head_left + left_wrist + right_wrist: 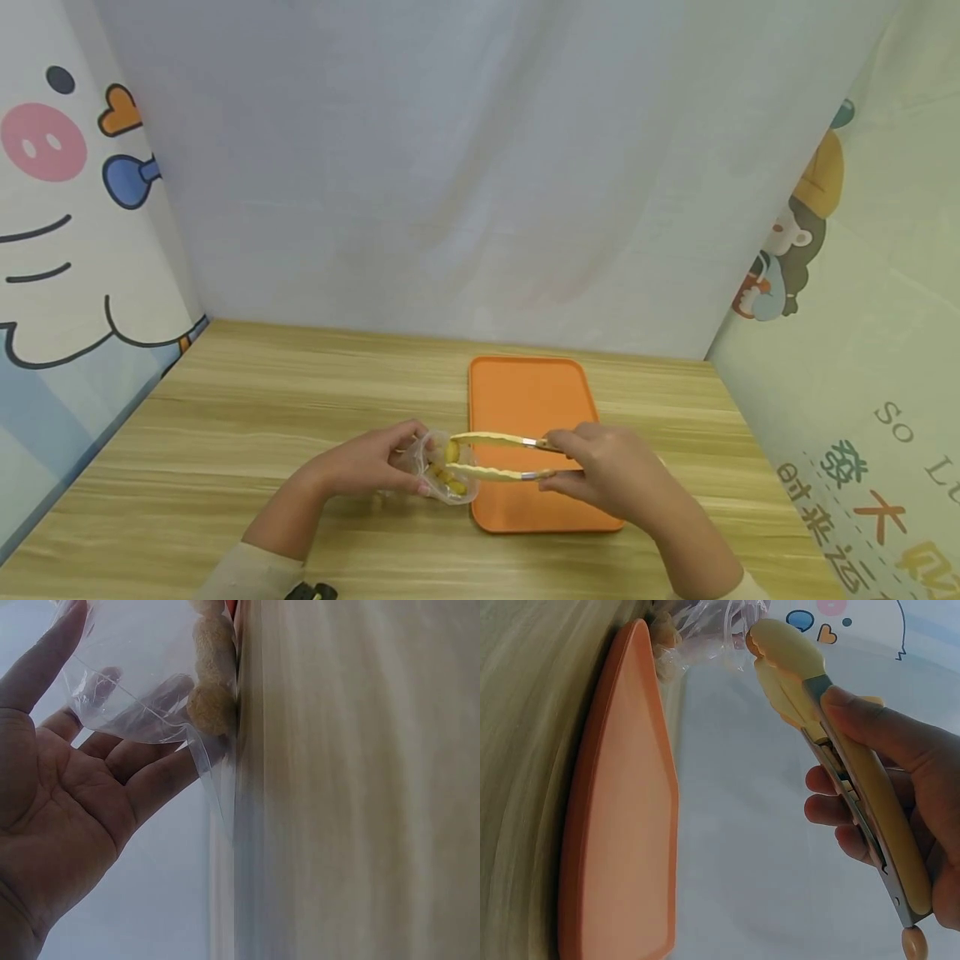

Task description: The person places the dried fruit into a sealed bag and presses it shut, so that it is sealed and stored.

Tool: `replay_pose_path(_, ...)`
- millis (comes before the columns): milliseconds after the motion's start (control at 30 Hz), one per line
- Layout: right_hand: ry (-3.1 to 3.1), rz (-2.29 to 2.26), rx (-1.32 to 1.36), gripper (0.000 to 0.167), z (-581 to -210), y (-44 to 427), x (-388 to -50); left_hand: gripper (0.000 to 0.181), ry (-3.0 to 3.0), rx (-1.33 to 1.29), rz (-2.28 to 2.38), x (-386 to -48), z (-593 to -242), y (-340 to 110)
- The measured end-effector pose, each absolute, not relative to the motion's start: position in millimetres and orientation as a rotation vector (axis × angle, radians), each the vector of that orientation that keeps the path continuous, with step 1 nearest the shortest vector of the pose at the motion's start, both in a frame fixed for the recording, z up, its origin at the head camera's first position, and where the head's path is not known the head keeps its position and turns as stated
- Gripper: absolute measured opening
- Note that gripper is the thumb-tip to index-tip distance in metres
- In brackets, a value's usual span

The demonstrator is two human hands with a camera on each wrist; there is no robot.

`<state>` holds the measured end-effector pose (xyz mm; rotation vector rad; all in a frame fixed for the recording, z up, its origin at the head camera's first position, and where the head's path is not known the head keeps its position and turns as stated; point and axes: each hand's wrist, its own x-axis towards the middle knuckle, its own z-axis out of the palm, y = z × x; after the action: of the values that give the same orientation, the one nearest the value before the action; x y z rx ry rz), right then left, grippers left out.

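Observation:
My left hand (367, 460) holds a clear plastic bag (135, 660) by its sides, thumb and fingers spread around it. Several yellow-brown round pieces (211, 709) lie along the bag's lower side; their kind is not clear. With my right hand (611, 462) I grip a pair of yellow tongs (874, 802) with metal parts. In the head view the tong tips reach into the bag's mouth, and a yellow piece (452, 451) appears between them. The right wrist view does not show clearly what the tips hold.
An orange rectangular tray (532, 400) lies on the wood-patterned table (315, 375), right of the bag and beneath the tongs. A pale cloth (420, 167) hangs behind the table, with cartoon-printed sheets on both sides. A small black object (311, 592) shows by the left sleeve.

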<state>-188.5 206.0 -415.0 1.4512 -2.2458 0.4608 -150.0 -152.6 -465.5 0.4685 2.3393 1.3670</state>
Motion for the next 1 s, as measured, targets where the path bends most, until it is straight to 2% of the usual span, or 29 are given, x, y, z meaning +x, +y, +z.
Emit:
replay_pose_path(500, -2.302, 0.477, 1.449, 0.045, -415.3, 207.1, -186.1, 0.051, 2.324, 0.464, 1.363, -151.1, -464.3, -150.8)
replay_pose_path(800, -2.462, 0.485, 1.319, 0.058, -411.7, 220.4, -189.0, 0.051, 2.316, 0.467, 1.368, -152.4, -465.2, -151.2)
replay_pose_path(1000, -2.652, 0.525, 1.091, 0.069, -413.6, 232.3, -189.4, 0.053, 2.307, 0.474, 1.373, -152.0, -464.3, -150.2)
